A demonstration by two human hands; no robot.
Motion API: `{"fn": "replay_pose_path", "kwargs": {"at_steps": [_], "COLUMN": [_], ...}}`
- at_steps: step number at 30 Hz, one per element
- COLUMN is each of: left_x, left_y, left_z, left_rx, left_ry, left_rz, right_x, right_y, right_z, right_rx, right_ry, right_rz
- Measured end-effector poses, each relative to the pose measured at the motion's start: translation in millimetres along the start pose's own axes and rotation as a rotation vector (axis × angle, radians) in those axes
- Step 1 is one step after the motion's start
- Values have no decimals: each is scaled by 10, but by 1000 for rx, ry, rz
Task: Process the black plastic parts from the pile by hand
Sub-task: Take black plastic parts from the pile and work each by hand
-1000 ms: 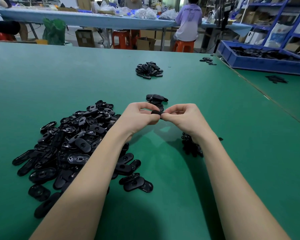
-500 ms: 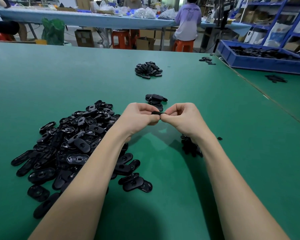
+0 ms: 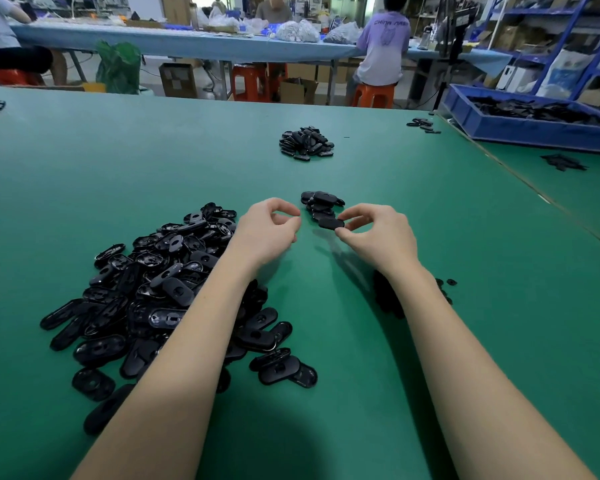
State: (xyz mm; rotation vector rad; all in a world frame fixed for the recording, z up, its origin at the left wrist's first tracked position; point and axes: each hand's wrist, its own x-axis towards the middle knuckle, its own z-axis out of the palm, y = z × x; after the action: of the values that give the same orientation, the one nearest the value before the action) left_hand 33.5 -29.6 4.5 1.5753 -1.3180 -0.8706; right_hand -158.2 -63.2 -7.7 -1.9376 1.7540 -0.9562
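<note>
Seen from the wearer's head, two bare forearms reach forward over a wide green desk. The right hand pinches a small black oval plastic part between thumb and forefinger, holding it just above the desk surface. The left hand sits a short gap to its left, fingers curled with thumb and forefinger tips nearly meeting; whether anything tiny is held between them cannot be told.

A large loose pile of black plastic parts spreads across the desk to the left, partly under the left forearm. Just beyond the held part lies a small stack of similar parts, close to the right hand's fingertips. Farther back, near the middle of the desk, sits another small heap. A dark cluster of small bits lies partly hidden beneath the right forearm.

At the far right, a blue tray holds more black pieces. Across an aisle, a person in a pale purple shirt sits on an orange stool at a long blue-topped bench covered with bags and boxes.
</note>
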Motion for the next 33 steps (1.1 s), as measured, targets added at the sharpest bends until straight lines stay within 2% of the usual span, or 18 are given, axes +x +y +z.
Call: {"fn": "replay_pose_path", "kwargs": {"at_steps": [9,13,19,24,27,30,33], "left_x": [12,7,-16,-15,8,29,29], "left_y": [-47,-33,-14,13,31,-8,-75], "left_z": [2,13,-35,-121,-219,-367,-502], "left_rx": [98,123,123,120,68,286,569], "left_ry": [-49,-79,-121,-94,10,145,152], "left_rz": [44,64,72,92,107,177,170], "right_x": [313,233,-64,-276,-312,-317,-316], "right_y": [-60,-80,-197,-265,-307,-335,-347], "right_z": [202,169,154,285,316,328,336], "right_rx": [-51,-73,79,89,58,38,42], "right_ry": [-72,-50,13,-106,-132,-149,-160], "right_rz": [134,90,-2,-43,-75,-93,-102]}}
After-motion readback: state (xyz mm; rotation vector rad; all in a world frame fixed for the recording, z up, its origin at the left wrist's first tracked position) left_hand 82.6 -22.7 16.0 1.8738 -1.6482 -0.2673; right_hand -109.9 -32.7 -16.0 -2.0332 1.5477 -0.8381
